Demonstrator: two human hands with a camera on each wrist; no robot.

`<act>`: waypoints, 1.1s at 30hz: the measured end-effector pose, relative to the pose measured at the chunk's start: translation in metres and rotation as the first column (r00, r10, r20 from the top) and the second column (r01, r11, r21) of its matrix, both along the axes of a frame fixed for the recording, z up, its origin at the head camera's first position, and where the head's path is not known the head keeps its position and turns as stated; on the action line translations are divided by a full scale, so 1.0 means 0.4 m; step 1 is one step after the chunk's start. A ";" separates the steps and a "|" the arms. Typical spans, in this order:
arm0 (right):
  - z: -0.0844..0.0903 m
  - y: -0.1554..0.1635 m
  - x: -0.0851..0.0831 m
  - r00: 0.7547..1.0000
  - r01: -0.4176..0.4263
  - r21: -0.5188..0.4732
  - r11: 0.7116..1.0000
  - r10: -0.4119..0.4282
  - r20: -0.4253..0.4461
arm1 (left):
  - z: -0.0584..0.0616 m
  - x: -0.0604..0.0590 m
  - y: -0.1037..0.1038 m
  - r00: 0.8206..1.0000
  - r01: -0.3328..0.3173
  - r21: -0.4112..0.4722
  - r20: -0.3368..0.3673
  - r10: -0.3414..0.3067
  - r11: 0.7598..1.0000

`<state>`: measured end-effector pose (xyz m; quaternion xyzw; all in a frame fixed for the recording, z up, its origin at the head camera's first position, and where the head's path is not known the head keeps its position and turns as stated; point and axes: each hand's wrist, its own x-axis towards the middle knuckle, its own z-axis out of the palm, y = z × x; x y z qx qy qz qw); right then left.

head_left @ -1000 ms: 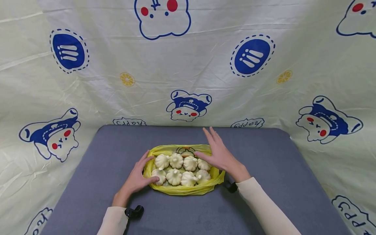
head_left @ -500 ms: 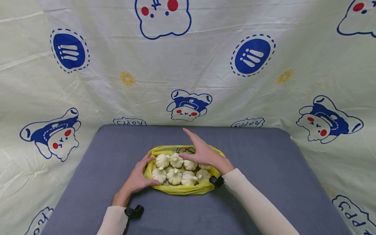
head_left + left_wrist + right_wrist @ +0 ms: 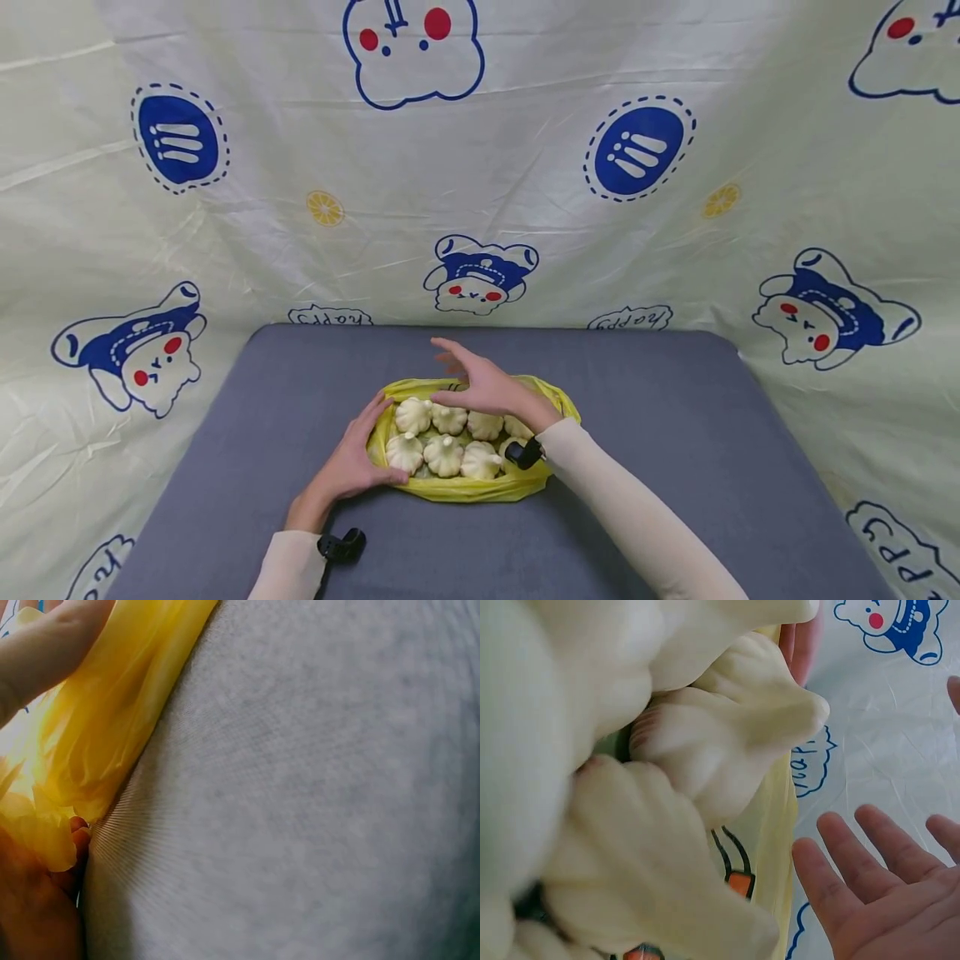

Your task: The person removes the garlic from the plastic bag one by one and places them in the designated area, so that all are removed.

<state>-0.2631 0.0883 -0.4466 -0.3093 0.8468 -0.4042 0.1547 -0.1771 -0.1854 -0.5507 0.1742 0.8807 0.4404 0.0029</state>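
Sleeves: cream long sleeves [image 3: 630, 525] closest to the camera, with a little black wrist camera [image 3: 342, 546] on the left arm.

Left hand: the left hand [image 3: 349, 460] lies flat on the grey padded table [image 3: 225, 467], fingers relaxed along the left edge of the crinkly yellow plastic bag [image 3: 465, 490], thumb tip against the front-left bun. It's bracing the bag, not gripping it. The left wrist view shows yellow film bunched up against the fingers [image 3: 45, 892].

Buns: a batch of white pleated steamed buns [image 3: 444, 454] sits in the bag in two rows, mid-table, between the two hands.

Right hand: the right hand [image 3: 480, 387] hovers over the back row, palm down, fingers spread and straight, holding nothing. The right wrist view shows the open palm [image 3: 885, 885] apart from the buns [image 3: 667, 787]; can't tell whether a fingertip brushes the far rim.

Backdrop: a pale cartoon-print plastic sheet [image 3: 480, 192] hangs behind the table.

Risk, just my guess: the film is thin and slippery, so if the left hand eases off, the bag could slide or fold over. The buns look soft and packed tight, so a hard press or pinch could dent one or drag its neighbour along.
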 end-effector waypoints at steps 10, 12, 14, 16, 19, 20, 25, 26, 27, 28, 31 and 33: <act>-0.020 -0.050 -0.034 0.989 -0.145 0.009 0.989 0.145 0.027 | -0.001 0.002 0.004 1.000 -0.011 -0.006 0.014 0.011 1.000; -0.022 -0.055 -0.037 0.986 -0.164 0.006 0.986 0.163 0.037 | 0.000 0.001 0.005 1.000 -0.008 -0.007 0.015 0.008 1.000; -0.027 -0.058 -0.040 0.983 -0.178 0.008 0.984 0.177 0.044 | 0.000 0.001 0.005 1.000 -0.005 -0.008 0.016 0.005 1.000; -0.032 -0.060 -0.043 0.981 -0.190 0.013 0.982 0.189 0.053 | 0.000 0.002 0.004 1.000 -0.002 -0.009 0.016 0.002 1.000; -0.038 -0.062 -0.046 0.980 -0.193 0.021 0.981 0.192 0.062 | -0.001 0.003 0.003 1.000 0.002 -0.006 0.015 -0.002 1.000; -0.040 -0.062 -0.047 0.979 -0.194 0.028 0.981 0.192 0.065 | -0.002 0.004 0.002 1.000 0.004 -0.005 0.013 -0.004 1.000; -0.042 -0.066 -0.051 0.977 -0.204 0.073 0.976 0.199 0.071 | 0.000 0.007 0.000 1.000 0.007 0.008 0.002 -0.007 1.000; -0.041 -0.067 -0.052 0.977 -0.207 0.081 0.975 0.202 0.072 | 0.002 0.008 0.000 1.000 0.008 0.010 0.002 -0.008 1.000; -0.041 -0.068 -0.053 0.976 -0.210 0.088 0.974 0.203 0.077 | 0.003 0.008 0.000 1.000 0.008 0.010 0.002 -0.008 1.000; -0.040 -0.069 -0.054 0.976 -0.211 0.095 0.973 0.204 0.081 | 0.004 0.008 0.001 1.000 0.007 0.009 0.001 -0.007 1.000; -0.043 -0.070 -0.056 0.974 -0.214 0.105 0.971 0.204 0.100 | 0.003 0.008 0.001 1.000 0.005 0.008 0.001 -0.005 1.000; -0.048 -0.072 -0.056 0.972 -0.219 0.108 0.970 0.206 0.114 | 0.000 0.009 0.001 1.000 0.005 0.006 0.002 -0.005 1.000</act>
